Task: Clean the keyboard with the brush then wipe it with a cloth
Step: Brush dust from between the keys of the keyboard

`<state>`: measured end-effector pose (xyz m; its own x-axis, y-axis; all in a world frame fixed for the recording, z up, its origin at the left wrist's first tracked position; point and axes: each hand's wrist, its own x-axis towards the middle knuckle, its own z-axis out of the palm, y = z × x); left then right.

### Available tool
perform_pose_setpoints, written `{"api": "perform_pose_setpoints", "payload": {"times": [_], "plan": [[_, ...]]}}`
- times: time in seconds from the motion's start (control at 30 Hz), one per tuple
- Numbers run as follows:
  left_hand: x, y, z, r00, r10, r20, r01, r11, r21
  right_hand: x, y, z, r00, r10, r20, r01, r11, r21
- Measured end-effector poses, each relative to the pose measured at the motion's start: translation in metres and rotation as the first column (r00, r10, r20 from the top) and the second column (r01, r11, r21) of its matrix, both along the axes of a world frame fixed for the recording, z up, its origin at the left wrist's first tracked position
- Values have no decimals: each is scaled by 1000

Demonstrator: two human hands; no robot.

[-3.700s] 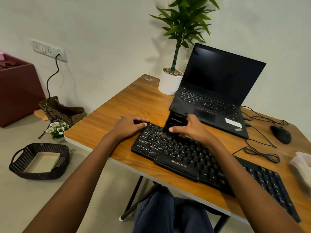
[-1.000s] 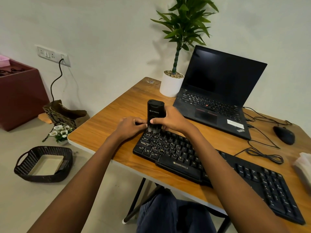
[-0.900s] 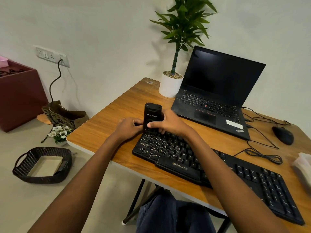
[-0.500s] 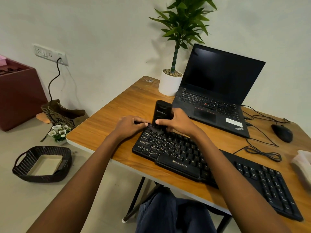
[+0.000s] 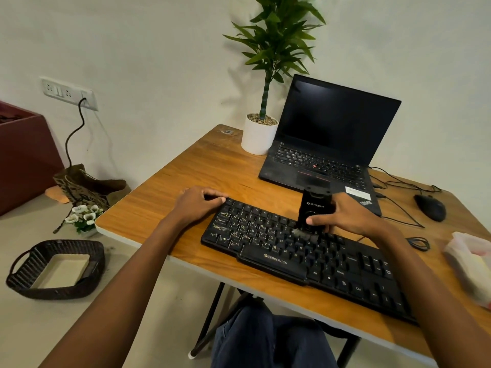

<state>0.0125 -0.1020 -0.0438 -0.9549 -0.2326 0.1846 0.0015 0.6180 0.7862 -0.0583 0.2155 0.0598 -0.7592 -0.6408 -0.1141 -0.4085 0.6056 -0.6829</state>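
Blue denim covers your knees [image 5: 268, 338] at 6 o'clock, under the wooden table [image 5: 164, 197]. On its near edge the black keyboard [image 5: 279, 258] lies slantwise, with ZEBRONICS printed in white on the lip below the space bar. Ctrl, Alt and Caps Lock can be read at its left end. Your left hand [image 5: 198, 203] lies palm down at 10 o'clock, fingers loosely bent. It rests on the keyboard's far left corner and grips nothing. Your right hand [image 5: 348, 215], at 1 o'clock, grips the brush [image 5: 314, 208] with the thumb across its front. The black body stands nearly upright, marked STRIFF, and its grey bristles touch the keys mid-board. At 3 o'clock lies a pale, blurred bundle [image 5: 470, 261]; you cannot tell whether it is the cloth. Farther off sit a mouse [image 5: 430, 207] at 2 o'clock, an open laptop [image 5: 332, 144] with a dark screen and a partly hidden ThinkPad badge at 12, and a white plant pot [image 5: 259, 136] at 11.
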Motion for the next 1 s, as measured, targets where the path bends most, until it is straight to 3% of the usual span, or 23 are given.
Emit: {"api": "perform_pose_setpoints", "payload": {"times": [0.4,0.8,1.0], "plan": [[-1,1,0,1000,4,-17,-4,1000,-9,27,-114,-20,987,147,-57,-156,969,-194],[-2,-2,-3,1000,-6,-21,6,1000,2,20,-26,-3,997,9,71,-4,998,-67],[-3,-3,-5,1000,-19,-22,19,1000,-17,29,-46,-9,1000,24,-13,-26,996,-88]]}}
